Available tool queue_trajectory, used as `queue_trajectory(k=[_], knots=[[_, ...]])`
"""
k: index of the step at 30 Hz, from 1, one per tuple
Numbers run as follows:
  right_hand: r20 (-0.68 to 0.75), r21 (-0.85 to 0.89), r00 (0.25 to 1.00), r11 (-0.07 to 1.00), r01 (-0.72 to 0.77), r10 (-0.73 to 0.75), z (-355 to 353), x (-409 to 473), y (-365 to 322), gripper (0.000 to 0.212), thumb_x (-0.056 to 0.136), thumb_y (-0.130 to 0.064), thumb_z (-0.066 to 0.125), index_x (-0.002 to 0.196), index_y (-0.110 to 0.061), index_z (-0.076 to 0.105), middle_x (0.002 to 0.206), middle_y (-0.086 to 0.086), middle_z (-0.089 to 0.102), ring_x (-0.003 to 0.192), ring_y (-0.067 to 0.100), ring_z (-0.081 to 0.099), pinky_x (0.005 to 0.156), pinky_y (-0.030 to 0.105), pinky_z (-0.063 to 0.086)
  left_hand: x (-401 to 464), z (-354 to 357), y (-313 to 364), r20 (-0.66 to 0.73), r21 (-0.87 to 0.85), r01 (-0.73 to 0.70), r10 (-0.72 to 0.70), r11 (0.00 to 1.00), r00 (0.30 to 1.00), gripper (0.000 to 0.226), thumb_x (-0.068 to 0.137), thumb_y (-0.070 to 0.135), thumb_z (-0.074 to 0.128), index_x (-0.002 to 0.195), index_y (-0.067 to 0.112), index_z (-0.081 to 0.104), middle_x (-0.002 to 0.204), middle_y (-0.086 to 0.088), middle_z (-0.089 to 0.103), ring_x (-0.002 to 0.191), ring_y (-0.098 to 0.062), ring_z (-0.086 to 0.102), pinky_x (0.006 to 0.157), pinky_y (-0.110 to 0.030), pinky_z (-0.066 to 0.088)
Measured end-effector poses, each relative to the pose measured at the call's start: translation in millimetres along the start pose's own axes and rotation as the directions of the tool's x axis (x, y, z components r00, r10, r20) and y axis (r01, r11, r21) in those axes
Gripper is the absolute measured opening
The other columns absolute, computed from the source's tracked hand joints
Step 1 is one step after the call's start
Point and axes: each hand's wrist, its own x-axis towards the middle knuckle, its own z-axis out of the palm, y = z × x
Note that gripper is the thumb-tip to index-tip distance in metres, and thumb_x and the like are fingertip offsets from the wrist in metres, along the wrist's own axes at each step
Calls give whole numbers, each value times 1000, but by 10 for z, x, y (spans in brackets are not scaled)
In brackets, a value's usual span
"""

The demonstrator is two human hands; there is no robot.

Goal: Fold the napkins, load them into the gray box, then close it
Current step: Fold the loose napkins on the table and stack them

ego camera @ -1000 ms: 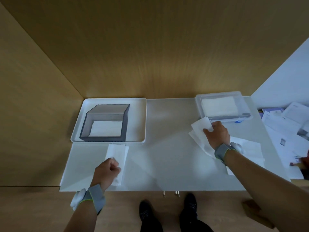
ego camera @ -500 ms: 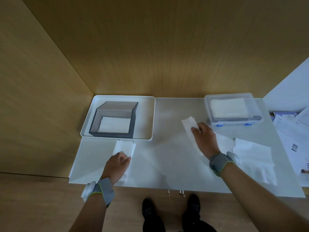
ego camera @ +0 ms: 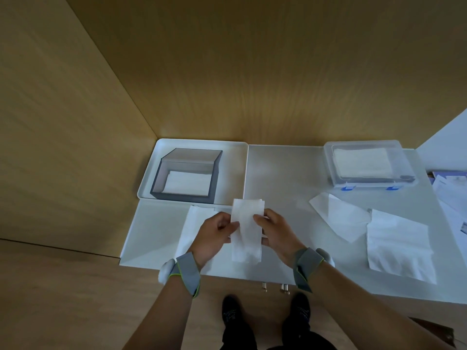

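Note:
A narrow folded white napkin (ego camera: 247, 231) is held upright over the table's front edge, pinched by my left hand (ego camera: 216, 234) on its left side and my right hand (ego camera: 275, 233) on its right side. Under my left hand lies another folded napkin (ego camera: 192, 223) flat on the table. The gray box (ego camera: 187, 173) stands open in a white tray (ego camera: 235, 170) at the back left, its lid tilted up at the rear, with a white napkin (ego camera: 185, 181) lying inside. Two unfolded napkins (ego camera: 396, 243) (ego camera: 343, 218) lie to the right.
A clear plastic bin (ego camera: 369, 164) with blue latches, holding a stack of napkins, sits at the back right. Papers (ego camera: 452, 193) lie at the far right edge. Wooden walls close the back and left. My shoes (ego camera: 265, 317) show below the table's front edge.
My right hand carried a napkin from beside the clear bin leftward to the table's front middle. My left hand left the flat folded napkin and now grips the carried one too.

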Motion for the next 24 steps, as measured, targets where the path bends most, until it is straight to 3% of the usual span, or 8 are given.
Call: queue_trajectory(k=[2, 5, 11, 14, 16, 20, 22, 24], knots=[[11, -3, 999, 1000, -31, 31, -7, -11, 12, 26, 104, -23, 54, 124, -9, 60, 121, 11, 70, 104, 29, 73, 79, 36, 64, -7, -92, -32, -49, 101, -15, 20, 995, 999, 26, 97, 22, 64, 73, 25, 55, 60, 19, 60, 59, -2, 56, 67, -23, 53], [10, -17, 996, 996, -84, 84, -80, -22, 42, 27, 104, -28, 56, 125, -11, 60, 116, 11, 73, 100, 29, 75, 81, 40, 65, 15, -368, -137, -152, 245, -22, 61, 969, 987, 39, 95, 22, 67, 65, 30, 43, 51, 16, 47, 54, -10, 42, 58, -22, 46], [-68, -50, 988, 988, -143, 140, -238, -35, 176, 28, 103, -28, 56, 123, -9, 60, 112, 13, 74, 100, 33, 74, 93, 50, 59, 96, -924, -434, -270, 475, 102, 35, 874, 962, 29, 90, 29, 70, 69, 22, 52, 66, 3, 54, 65, -19, 50, 63, -29, 40], [-93, -58, 985, 987, -148, 142, -298, -44, 211, 26, 104, -27, 56, 122, -8, 59, 112, 15, 73, 91, 29, 72, 89, 47, 59, 133, -1014, -569, -301, 538, 168, 2, 826, 954, 27, 91, 28, 69, 79, 7, 56, 72, -8, 58, 71, -24, 52, 65, -30, 37], [-141, -97, 983, 986, -134, 120, -361, -30, 224, 25, 103, -26, 56, 120, -8, 61, 111, 14, 72, 93, 29, 72, 86, 45, 60, 139, -988, -629, -312, 570, 184, 4, 801, 950, 25, 91, 27, 69, 78, 12, 54, 71, -4, 57, 74, -26, 56, 68, -30, 37], [-400, -371, 906, 928, -21, -139, -649, 46, 195, 8, 97, -25, 60, 98, -24, 68, 100, 5, 72, 100, 32, 69, 86, 44, 57, 148, -830, -687, -368, 580, 208, 26, 788, 929, 23, 86, 26, 74, 88, 15, 54, 84, -3, 60, 86, -28, 58, 74, -31, 41], [-491, -538, 808, 843, 12, -325, -869, 19, 133, 12, 96, -23, 61, 105, -23, 69, 109, 8, 69, 107, 31, 64, 90, 37, 50, 145, -746, -709, -424, 575, 215, 62, 789, 903, 32, 82, 27, 78, 91, 12, 51, 88, -7, 56, 89, -31, 57, 73, -34, 42], [-497, -693, 740, 721, -23, -454, -1070, 10, 106, 24, 95, -21, 60, 118, -19, 66, 124, 14, 62, 117, 36, 55, 97, 44, 47, 114, -718, -723, -493, 562, 210, 119, 800, 862, 37, 77, 23, 80, 95, 10, 51, 93, -11, 53, 86, -36, 58, 73, -41, 51]])
